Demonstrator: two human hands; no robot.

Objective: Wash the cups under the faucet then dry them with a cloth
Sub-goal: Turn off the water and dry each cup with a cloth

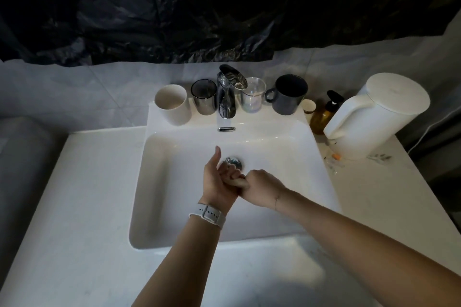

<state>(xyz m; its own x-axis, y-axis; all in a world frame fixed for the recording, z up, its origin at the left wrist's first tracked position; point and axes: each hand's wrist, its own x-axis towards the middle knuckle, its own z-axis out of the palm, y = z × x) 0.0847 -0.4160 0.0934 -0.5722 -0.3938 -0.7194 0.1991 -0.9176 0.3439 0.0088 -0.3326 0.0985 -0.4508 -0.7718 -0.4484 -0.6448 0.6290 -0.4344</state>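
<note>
White countertop surrounds the sink; black plastic sheeting behind.

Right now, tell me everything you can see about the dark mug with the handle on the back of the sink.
The dark mug is a wide, dark grey-blue cup with a matte, ceramic look and a loop handle that points left. It stands upright on the sink's back ledge, right of the faucet, between the clear glass and a small jar. Its inside is too dark to show any contents. Neither hand touches it.
</note>
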